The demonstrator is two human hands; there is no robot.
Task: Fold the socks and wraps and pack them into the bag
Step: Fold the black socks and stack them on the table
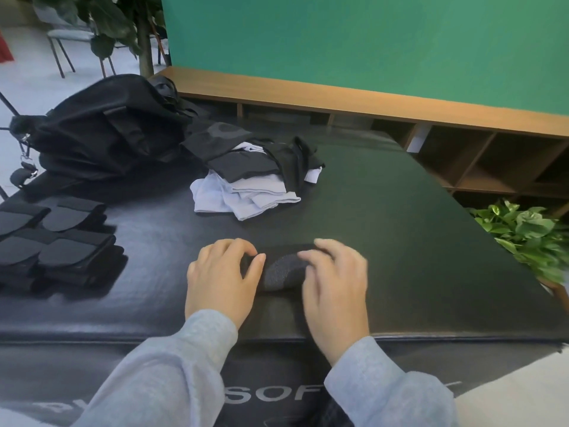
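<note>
Dark sock lies crosswise, left hand to right hand.

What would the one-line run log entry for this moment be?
step: folding | left hand and right hand: on dark sock | pile: unfolded | bag: unpacked

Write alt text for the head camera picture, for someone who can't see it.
Two hands, the left hand and the right hand, press on a dark sock on a black padded mat. Behind lies a pile of black and pale socks, with folded black wraps at left and a black bag beyond them.
</note>
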